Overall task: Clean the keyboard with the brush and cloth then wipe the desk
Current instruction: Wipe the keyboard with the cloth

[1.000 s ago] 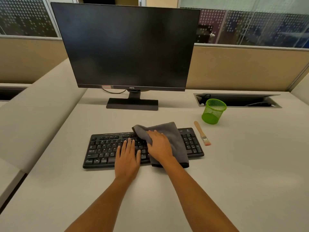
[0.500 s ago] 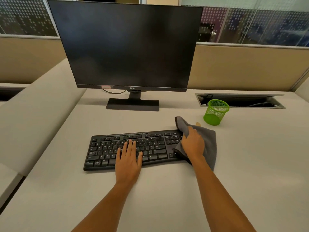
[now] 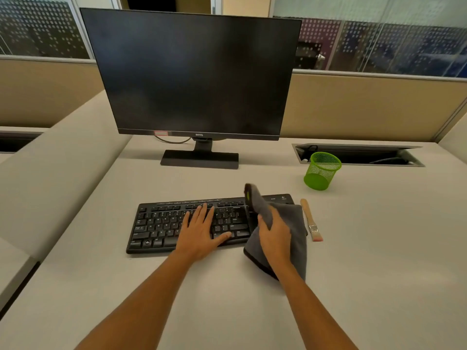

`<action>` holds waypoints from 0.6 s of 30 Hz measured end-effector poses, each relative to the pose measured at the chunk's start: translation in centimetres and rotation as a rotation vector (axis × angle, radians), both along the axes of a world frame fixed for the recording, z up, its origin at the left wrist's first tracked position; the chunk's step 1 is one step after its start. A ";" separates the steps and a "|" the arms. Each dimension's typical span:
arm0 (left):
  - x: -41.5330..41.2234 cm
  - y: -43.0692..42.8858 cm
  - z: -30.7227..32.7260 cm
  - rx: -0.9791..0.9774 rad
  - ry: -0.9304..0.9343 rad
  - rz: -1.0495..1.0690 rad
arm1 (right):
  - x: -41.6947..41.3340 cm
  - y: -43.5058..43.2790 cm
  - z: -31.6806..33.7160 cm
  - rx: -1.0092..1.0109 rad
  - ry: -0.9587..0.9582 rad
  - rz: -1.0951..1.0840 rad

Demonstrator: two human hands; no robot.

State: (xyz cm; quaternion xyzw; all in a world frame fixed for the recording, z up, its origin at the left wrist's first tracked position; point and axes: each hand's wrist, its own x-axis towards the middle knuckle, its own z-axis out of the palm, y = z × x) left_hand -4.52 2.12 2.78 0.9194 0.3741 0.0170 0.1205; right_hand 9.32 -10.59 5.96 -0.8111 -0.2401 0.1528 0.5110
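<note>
A black keyboard (image 3: 161, 223) lies on the beige desk (image 3: 227, 311) in front of the monitor. My left hand (image 3: 202, 231) rests flat on its middle keys with fingers spread. My right hand (image 3: 275, 233) presses a grey cloth (image 3: 298, 223) onto the keyboard's right end, fingers laid over the fabric; the cloth hides the number pad and hangs over the front edge. One corner of the cloth sticks up. A small wooden-handled brush (image 3: 311, 219) lies on the desk just right of the cloth, bristles toward me.
A black monitor (image 3: 192, 74) on its stand (image 3: 199, 159) rises behind the keyboard. A green mesh cup (image 3: 321, 171) stands at the back right, in front of an open cable slot (image 3: 358, 155). Beige partition walls enclose the desk at the back and left.
My right hand swept the cloth from the keyboard's middle out past its right end, then back a little to the left; the brush shows again. My left hand stayed on the keys.
</note>
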 end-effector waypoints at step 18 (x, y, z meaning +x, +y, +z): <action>7.4 3.6 4.2 -0.115 0.554 -0.312 | 5.1 -0.4 4.7 0.680 0.609 -0.325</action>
